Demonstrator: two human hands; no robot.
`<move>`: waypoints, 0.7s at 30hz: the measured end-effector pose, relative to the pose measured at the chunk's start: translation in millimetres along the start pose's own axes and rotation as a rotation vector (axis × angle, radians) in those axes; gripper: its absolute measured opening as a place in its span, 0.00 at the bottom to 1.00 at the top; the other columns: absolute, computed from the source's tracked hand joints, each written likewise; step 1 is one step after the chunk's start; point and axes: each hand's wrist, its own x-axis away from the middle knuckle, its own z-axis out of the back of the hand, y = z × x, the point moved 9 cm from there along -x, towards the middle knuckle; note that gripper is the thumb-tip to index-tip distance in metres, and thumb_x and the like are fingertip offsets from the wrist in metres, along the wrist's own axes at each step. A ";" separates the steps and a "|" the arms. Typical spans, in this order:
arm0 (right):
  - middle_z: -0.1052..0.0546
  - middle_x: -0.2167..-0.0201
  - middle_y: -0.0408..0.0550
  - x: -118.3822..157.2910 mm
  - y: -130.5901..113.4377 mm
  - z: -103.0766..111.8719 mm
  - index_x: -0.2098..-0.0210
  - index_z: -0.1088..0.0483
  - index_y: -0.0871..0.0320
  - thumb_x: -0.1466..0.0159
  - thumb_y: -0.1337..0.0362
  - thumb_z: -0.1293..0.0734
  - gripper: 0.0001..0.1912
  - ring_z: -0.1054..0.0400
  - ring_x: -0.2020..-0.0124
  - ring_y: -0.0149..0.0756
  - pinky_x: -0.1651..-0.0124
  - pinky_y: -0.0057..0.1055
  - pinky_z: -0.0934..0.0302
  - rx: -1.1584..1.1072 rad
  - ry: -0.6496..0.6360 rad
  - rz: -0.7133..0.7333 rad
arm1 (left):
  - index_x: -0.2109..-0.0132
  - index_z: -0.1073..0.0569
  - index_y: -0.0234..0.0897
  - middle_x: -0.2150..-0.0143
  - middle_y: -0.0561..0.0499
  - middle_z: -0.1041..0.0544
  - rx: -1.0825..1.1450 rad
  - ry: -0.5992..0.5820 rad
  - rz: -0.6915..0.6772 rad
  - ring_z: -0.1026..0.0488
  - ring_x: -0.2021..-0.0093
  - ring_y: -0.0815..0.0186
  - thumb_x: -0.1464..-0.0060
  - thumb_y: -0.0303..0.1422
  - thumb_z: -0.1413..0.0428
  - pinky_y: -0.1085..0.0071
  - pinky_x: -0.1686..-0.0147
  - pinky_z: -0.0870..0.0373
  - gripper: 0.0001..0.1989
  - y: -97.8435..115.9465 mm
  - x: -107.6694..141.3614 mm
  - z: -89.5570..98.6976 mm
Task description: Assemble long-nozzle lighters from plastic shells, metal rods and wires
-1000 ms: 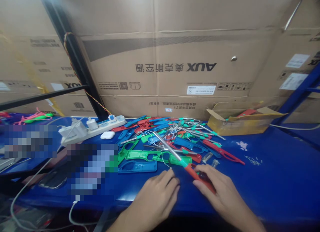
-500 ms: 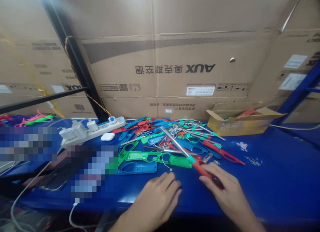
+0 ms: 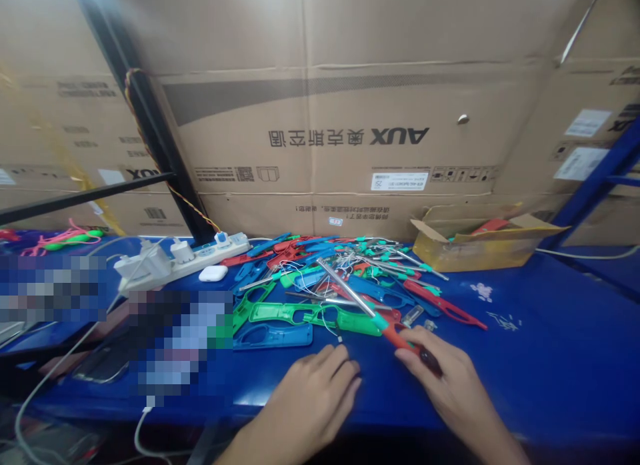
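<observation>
My right hand (image 3: 443, 371) is closed around the red handle of a long-necked lighter (image 3: 385, 323). Its metal tube and teal collar point up and left over a heap of lighter parts (image 3: 350, 265). To the left, my left hand (image 3: 317, 391) rests low over the table, fingers curled together. A thin white wire with a small dark and white end (image 3: 339, 337) lies at its fingertips. Whatever is under those fingers is hidden. Just beyond are a green lighter shell half (image 3: 280, 313) and a blue shell half (image 3: 275, 336), lying with their hollow sides up.
An opened cardboard box (image 3: 473, 251) with red parts stands at the back right. A power strip (image 3: 207, 258) with chargers and a white earbud case (image 3: 213, 273) lie left. Small metal pins (image 3: 503, 321) and pinkish bits (image 3: 481, 291) are on the blue table (image 3: 560, 358).
The view has shifted very slightly. Both hands keep almost the same pose, and the lighter stays in my right hand.
</observation>
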 end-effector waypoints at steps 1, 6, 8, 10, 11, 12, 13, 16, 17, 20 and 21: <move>0.22 0.68 0.40 -0.6 -1.0 0.0 0.59 0.26 0.51 0.27 0.53 0.35 0.11 0.28 0.73 0.31 0.69 0.22 0.34 -0.004 -0.002 0.004 | 0.50 0.30 0.37 0.58 0.48 0.25 0.001 -0.003 0.000 0.24 0.60 0.55 0.30 0.29 0.51 0.57 0.64 0.21 0.07 -0.1 0.1 -0.4; 0.28 0.75 0.38 -1.0 -3.2 3.3 0.67 0.29 0.52 0.28 0.52 0.35 0.14 0.34 0.77 0.29 0.73 0.21 0.37 -0.017 0.021 -0.007 | 0.50 0.30 0.38 0.58 0.48 0.25 -0.002 -0.016 0.006 0.24 0.61 0.56 0.30 0.29 0.50 0.59 0.65 0.22 0.06 -0.4 -0.6 -2.1; 0.28 0.75 0.38 -0.2 -2.3 3.7 0.67 0.28 0.52 0.28 0.53 0.35 0.14 0.34 0.77 0.29 0.72 0.20 0.37 -0.025 0.024 -0.012 | 0.51 0.30 0.38 0.59 0.49 0.25 -0.007 -0.012 0.009 0.24 0.61 0.57 0.31 0.29 0.50 0.61 0.64 0.23 0.05 -0.3 -0.9 -1.6; 0.26 0.72 0.38 0.1 -1.1 3.2 0.64 0.27 0.51 0.28 0.53 0.35 0.12 0.31 0.75 0.29 0.70 0.20 0.36 -0.031 0.022 -0.015 | 0.51 0.30 0.38 0.59 0.49 0.25 -0.008 -0.009 0.012 0.24 0.60 0.57 0.31 0.28 0.49 0.61 0.64 0.23 0.05 -0.1 -1.0 -0.6; 0.24 0.71 0.39 0.0 -0.5 3.2 0.62 0.26 0.51 0.28 0.53 0.35 0.11 0.30 0.74 0.30 0.69 0.20 0.36 -0.033 0.023 -0.018 | 0.51 0.30 0.38 0.59 0.49 0.25 -0.008 -0.010 0.011 0.24 0.60 0.57 0.31 0.28 0.49 0.61 0.63 0.23 0.05 0.2 -1.0 0.0; 0.24 0.70 0.39 -0.2 0.1 3.1 0.61 0.26 0.51 0.28 0.53 0.35 0.11 0.30 0.73 0.30 0.69 0.20 0.35 -0.034 0.025 -0.022 | 0.51 0.30 0.38 0.58 0.49 0.25 -0.007 -0.012 0.009 0.24 0.60 0.57 0.31 0.28 0.49 0.61 0.63 0.23 0.05 0.5 -1.1 0.6; 0.23 0.70 0.39 -0.5 0.4 3.0 0.60 0.26 0.51 0.28 0.53 0.35 0.11 0.29 0.73 0.30 0.69 0.20 0.35 -0.035 0.025 -0.024 | 0.51 0.30 0.38 0.58 0.49 0.25 -0.007 -0.015 0.006 0.24 0.60 0.57 0.31 0.28 0.49 0.61 0.63 0.23 0.05 0.9 -1.1 1.2; 0.25 0.72 0.39 -1.4 0.7 3.5 0.65 0.26 0.52 0.28 0.52 0.35 0.14 0.31 0.76 0.29 0.71 0.20 0.36 -0.037 0.028 -0.038 | 0.51 0.30 0.38 0.58 0.49 0.25 -0.009 -0.025 0.003 0.24 0.61 0.57 0.31 0.28 0.49 0.61 0.64 0.23 0.05 1.1 -1.5 2.0; 0.27 0.74 0.38 -1.6 0.7 3.7 0.66 0.27 0.52 0.28 0.52 0.35 0.14 0.33 0.77 0.29 0.72 0.20 0.37 -0.038 0.029 -0.044 | 0.51 0.30 0.38 0.58 0.49 0.25 -0.011 -0.024 0.003 0.24 0.60 0.57 0.31 0.28 0.49 0.61 0.64 0.23 0.05 1.0 -1.6 2.0; 0.29 0.75 0.38 -1.8 0.9 3.9 0.69 0.28 0.53 0.28 0.51 0.35 0.16 0.35 0.78 0.29 0.73 0.21 0.38 -0.037 0.030 -0.057 | 0.51 0.30 0.38 0.58 0.49 0.25 -0.015 -0.016 0.009 0.24 0.60 0.57 0.31 0.28 0.48 0.62 0.63 0.24 0.05 0.2 -1.4 1.0; 0.29 0.75 0.39 -1.8 0.8 3.5 0.69 0.28 0.53 0.28 0.51 0.35 0.17 0.35 0.77 0.29 0.73 0.21 0.38 -0.037 0.026 -0.057 | 0.51 0.30 0.38 0.58 0.49 0.25 -0.017 -0.014 0.011 0.24 0.60 0.57 0.31 0.28 0.48 0.62 0.63 0.24 0.05 -0.2 -1.3 0.4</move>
